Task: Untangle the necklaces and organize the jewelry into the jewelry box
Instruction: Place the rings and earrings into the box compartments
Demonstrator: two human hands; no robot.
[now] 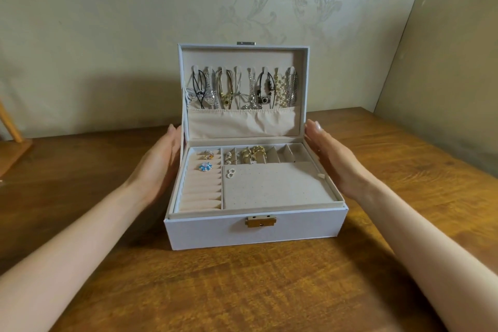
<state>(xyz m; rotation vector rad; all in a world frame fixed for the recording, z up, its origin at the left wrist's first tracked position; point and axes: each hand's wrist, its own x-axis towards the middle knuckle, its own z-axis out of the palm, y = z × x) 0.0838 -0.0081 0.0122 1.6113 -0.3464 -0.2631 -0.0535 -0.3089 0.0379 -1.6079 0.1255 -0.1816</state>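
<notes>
box [253, 226] open, mid-desk [242, 291] | necklaces [242, 89] hang separately on lid [237, 58] hooks (ends tucked in pocket) | rings [207, 155] in left rolls | left grip [159, 167] released, fingers straight along box's left wall | right grip [334, 159] released, flanking right wall, contact unclear

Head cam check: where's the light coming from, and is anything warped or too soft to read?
Head view: light comes from the right, so the jewelry box throws a shadow leftward over the table and wall; wide-angle lens bends the wall corner and stretches the forearms at the edges; the necklaces in the lid are soft, strands hard to separate.
</notes>
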